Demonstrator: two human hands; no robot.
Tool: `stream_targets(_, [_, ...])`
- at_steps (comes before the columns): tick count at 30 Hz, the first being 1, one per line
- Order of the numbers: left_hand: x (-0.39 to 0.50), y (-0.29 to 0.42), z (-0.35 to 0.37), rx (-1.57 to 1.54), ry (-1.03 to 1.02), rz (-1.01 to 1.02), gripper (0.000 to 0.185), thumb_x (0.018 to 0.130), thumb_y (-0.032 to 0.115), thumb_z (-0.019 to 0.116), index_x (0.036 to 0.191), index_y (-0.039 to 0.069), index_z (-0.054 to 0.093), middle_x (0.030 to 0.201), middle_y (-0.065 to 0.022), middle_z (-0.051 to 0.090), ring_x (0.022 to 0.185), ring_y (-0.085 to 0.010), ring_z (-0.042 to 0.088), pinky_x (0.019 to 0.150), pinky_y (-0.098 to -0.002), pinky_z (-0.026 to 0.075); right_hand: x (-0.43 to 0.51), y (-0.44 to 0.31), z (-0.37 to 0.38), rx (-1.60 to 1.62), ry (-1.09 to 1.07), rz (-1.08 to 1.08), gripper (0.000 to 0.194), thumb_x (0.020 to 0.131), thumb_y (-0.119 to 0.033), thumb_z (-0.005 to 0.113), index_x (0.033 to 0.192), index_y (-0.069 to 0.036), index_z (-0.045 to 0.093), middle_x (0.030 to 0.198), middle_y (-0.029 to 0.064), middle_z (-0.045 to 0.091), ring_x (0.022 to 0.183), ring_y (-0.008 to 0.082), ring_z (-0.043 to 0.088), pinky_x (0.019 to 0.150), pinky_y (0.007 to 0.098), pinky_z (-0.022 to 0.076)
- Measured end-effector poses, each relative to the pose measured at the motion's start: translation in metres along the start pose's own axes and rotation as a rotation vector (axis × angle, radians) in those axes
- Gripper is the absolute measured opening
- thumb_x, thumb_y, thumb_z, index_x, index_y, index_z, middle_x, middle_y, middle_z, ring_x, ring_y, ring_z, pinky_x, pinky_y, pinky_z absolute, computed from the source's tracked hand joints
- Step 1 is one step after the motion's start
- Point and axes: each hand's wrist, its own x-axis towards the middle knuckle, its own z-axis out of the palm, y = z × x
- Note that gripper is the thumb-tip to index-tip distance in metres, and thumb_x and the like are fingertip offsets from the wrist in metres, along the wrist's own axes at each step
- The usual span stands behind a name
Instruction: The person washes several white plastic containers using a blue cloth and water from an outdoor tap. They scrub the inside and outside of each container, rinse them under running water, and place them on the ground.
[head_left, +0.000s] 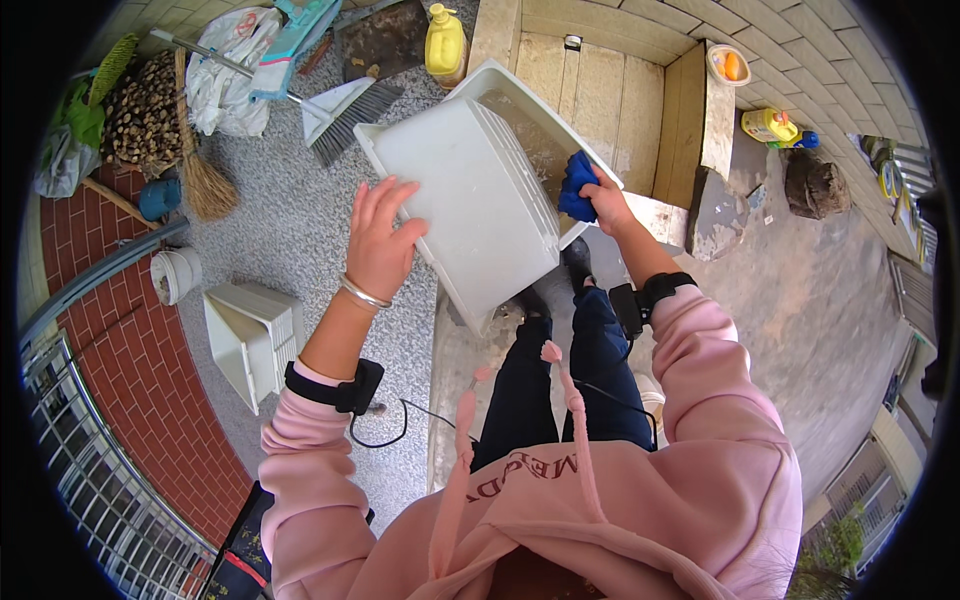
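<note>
A pale grey plastic bin (472, 202) lies tipped on its side in front of me, its smooth face and ribbed side showing. My left hand (386, 232) grips its left rim, fingers and thumb spread over the edge. Partly behind the bin is a white plastic basin (491, 75) with cloudy water (532, 131) inside. My right hand (606, 201) is closed around a bunched blue cloth (577, 187) at the basin's right side, near the rim. The bin hides part of the basin.
A tiled trough (679, 127) adjoins the basin. A yellow pump bottle (445, 45) stands behind it. A broom (345, 116) and a straw broom (206, 180) lie left. Another plastic bin (259, 337) rests on the speckled floor. A bucket (176, 274) stands near the brick strip.
</note>
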Motion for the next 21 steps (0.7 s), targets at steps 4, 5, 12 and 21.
stream_targets(4, [-0.013,0.01,0.028,-0.832,0.329,-0.619,0.05,0.08,-0.002,0.055,0.127,0.008,0.045,0.142,-0.0174,0.034,0.127,-0.0304,0.04,0.105,-0.0431,0.032,0.021,0.016,0.032,-0.599,-0.126,-0.394,0.057,0.074,-0.001,0.054,0.13,-0.002,0.047,0.125,0.0166,0.049,0.108,0.0293,0.053,0.093,0.0332,0.0433])
stream_targets(5, [-0.013,0.015,0.033,-1.116,0.463,-0.847,0.055,0.083,-0.002,0.054,0.134,0.006,0.038,0.144,-0.0184,0.03,0.129,-0.0296,0.037,0.105,-0.0412,0.033,0.024,0.02,0.039,-0.848,-0.158,-0.535,0.057,0.073,-0.003,0.055,0.13,-0.003,0.047,0.131,0.0191,0.045,0.113,0.033,0.051,0.097,0.0347,0.0415])
stream_targets(12, [0.012,0.034,0.084,-1.405,0.657,-1.055,0.053,0.09,0.004,0.054,0.136,0.001,0.028,0.123,-0.0101,0.05,0.109,-0.0166,0.05,0.094,-0.0299,0.041,0.072,0.014,0.039,-1.551,-0.163,-0.593,0.061,0.074,-0.005,0.057,0.133,-0.015,0.046,0.14,0.0151,0.036,0.124,0.0396,0.037,0.101,0.0446,0.0361])
stream_targets(21, [0.008,0.034,0.087,-1.233,0.808,-1.143,0.044,0.098,0.027,0.047,0.131,-0.001,0.042,0.115,-0.0073,0.056,0.102,-0.0122,0.051,0.089,-0.0246,0.042,0.107,0.049,0.034,-2.091,-0.449,-0.451,0.053,0.084,-0.013,0.053,0.135,-0.024,0.042,0.146,0.0077,0.029,0.132,0.0349,0.03,0.101,0.0537,0.0337])
